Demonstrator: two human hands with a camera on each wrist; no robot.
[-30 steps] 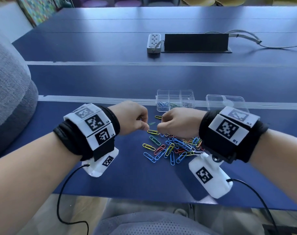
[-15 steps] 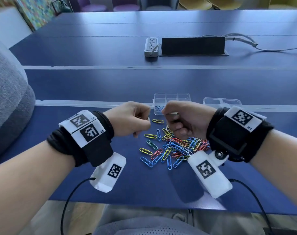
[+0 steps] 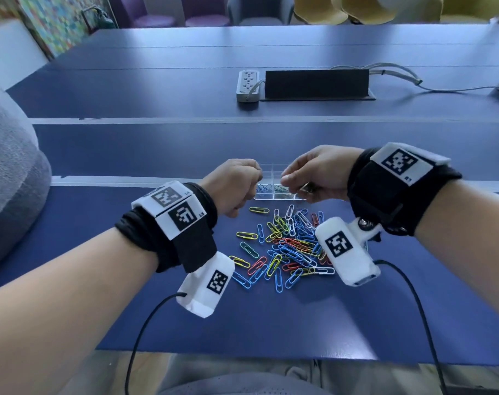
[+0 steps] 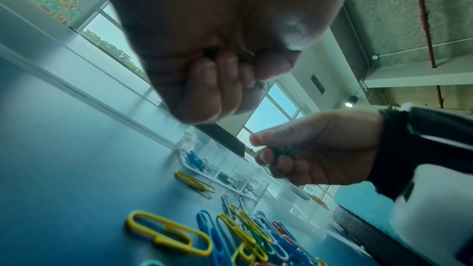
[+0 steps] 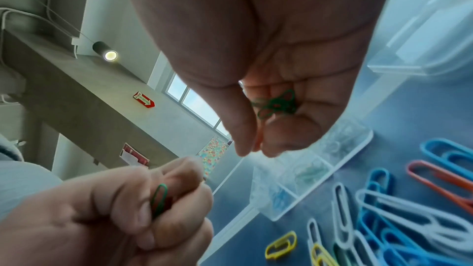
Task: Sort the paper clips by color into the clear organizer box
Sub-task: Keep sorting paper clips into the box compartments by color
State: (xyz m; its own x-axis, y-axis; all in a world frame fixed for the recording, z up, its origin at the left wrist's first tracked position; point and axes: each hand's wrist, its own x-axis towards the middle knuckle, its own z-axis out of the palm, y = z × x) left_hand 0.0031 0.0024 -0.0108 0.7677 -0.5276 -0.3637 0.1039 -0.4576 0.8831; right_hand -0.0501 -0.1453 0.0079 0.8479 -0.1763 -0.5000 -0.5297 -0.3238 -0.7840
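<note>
Your left hand (image 3: 234,186): fingers curled round one green paper clip (image 5: 159,199), raised beside the clear organizer box (image 3: 274,192). Your right hand (image 3: 316,173): cupped round a small bunch of green clips (image 5: 277,105), above the box. Box: blue clips in its left compartment. Loose mixed clips (image 3: 285,246): piled on the blue table (image 3: 299,323), just in front of the box.

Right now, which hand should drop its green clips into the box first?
Probably the right hand. It hangs over the clear organizer box and holds a bunch of green clips. The left hand grips one green clip and hangs by the box's left end.
</note>
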